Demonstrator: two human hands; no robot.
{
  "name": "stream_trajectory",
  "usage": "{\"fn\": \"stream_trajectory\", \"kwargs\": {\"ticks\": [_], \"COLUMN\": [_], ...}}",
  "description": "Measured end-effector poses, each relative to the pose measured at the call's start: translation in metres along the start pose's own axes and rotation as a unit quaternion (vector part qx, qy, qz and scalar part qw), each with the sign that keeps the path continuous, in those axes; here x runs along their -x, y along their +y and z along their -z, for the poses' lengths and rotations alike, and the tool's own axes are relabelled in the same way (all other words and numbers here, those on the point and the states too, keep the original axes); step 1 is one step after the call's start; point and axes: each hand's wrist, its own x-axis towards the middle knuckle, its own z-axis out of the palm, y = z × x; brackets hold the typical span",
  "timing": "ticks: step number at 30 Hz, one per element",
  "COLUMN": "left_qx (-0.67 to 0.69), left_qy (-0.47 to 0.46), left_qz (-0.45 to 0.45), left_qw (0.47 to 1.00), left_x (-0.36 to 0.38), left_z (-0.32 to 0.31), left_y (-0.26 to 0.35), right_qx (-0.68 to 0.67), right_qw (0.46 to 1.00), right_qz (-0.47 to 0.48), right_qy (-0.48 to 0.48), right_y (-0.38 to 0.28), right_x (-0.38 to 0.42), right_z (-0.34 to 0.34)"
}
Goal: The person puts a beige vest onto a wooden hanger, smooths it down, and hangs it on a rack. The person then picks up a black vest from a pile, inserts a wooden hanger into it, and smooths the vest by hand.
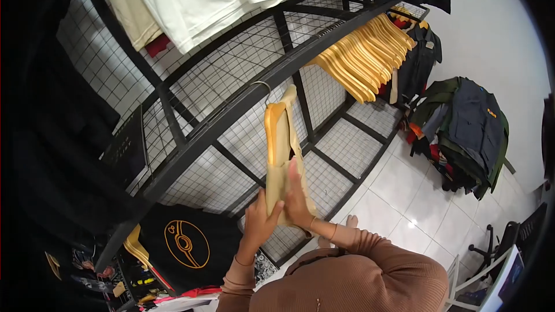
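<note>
A beige garment (pixel 277 180) hangs on a wooden hanger (pixel 272 133), its metal hook over the black rail in front of me. My left hand (pixel 261 222) is closed on the garment's left edge, with the thumb on the near side. My right hand (pixel 297 199) lies against its right part, fingers stretched upward and fairly flat. Part of the cloth is folded up beside the hanger's right side. The hands hide some of the garment's lower part.
Several bare wooden hangers (pixel 364 58) hang farther along the rail (pixel 231 101). White shirts (pixel 191 6) hang above. A black printed shirt (pixel 191 245) is at lower left. Jackets (pixel 474 121) hang bunched at right, above the tiled floor (pixel 381 208). A chair (pixel 509 237) stands lower right.
</note>
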Motion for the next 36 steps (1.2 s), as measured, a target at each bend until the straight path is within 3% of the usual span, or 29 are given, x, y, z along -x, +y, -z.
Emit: {"fn": "stream_trajectory", "kwargs": {"ticks": [2,3,6,7,9,11,14,15,18,20,22,25,28,33,36], "left_qx": [0.017,0.019,0.016,0.011,0.0,0.003,0.017,0.032,0.054,0.043,0.034,-0.012,0.024,0.08,0.137], "left_qy": [-0.015,-0.012,-0.017,-0.023,-0.032,-0.032,-0.029,-0.029,-0.036,-0.04,-0.042,-0.097,-0.146,-0.134,-0.119], "left_qz": [0.016,0.021,0.027,0.033,0.044,0.046,0.058,0.059,0.061,0.079,0.085,0.051,0.07,0.077,0.102], "left_qw": [1.0,1.0,0.999,0.999,0.998,0.998,0.998,0.997,0.996,0.995,0.995,0.994,0.987,0.985,0.978], "left_x": [0.003,0.003,0.001,0.003,0.002,0.0,0.001,-0.001,-0.001,-0.001,-0.003,-0.007,-0.022,-0.056,-0.057], "left_z": [-0.004,-0.004,-0.002,-0.001,0.001,0.001,-0.004,-0.005,-0.002,0.003,0.009,0.023,0.03,0.02,0.009], "left_y": [0.003,0.002,-0.001,-0.001,-0.002,0.002,0.012,0.014,0.018,0.019,0.015,0.004,-0.006,0.015,0.004], "right_qx": [-0.077,-0.076,-0.09,-0.093,-0.052,-0.032,-0.142,-0.141,0.022,-0.015,0.151,0.081,-0.006,-0.061,-0.009], "right_qw": [0.987,0.988,0.991,0.992,0.99,0.984,0.985,0.985,0.994,0.963,0.905,0.981,0.983,0.972,0.983], "right_qz": [0.135,0.128,-0.016,-0.02,-0.121,-0.174,0.09,0.087,-0.07,-0.221,-0.366,-0.165,0.006,0.159,0.14], "right_qy": [-0.049,-0.041,-0.095,-0.087,-0.048,-0.026,0.035,0.04,-0.081,-0.153,-0.153,0.063,0.185,0.163,0.117], "right_y": [-0.049,-0.033,0.052,0.06,0.076,0.042,-0.015,-0.007,0.06,0.136,0.149,0.142,0.083,0.013,0.053], "right_x": [0.001,0.01,0.048,0.054,0.062,0.043,0.02,0.024,0.065,0.102,0.099,0.046,-0.052,-0.163,-0.189], "right_z": [0.013,0.009,-0.026,-0.026,-0.021,-0.008,-0.002,-0.005,-0.043,-0.053,-0.029,0.003,0.041,0.055,0.031]}}
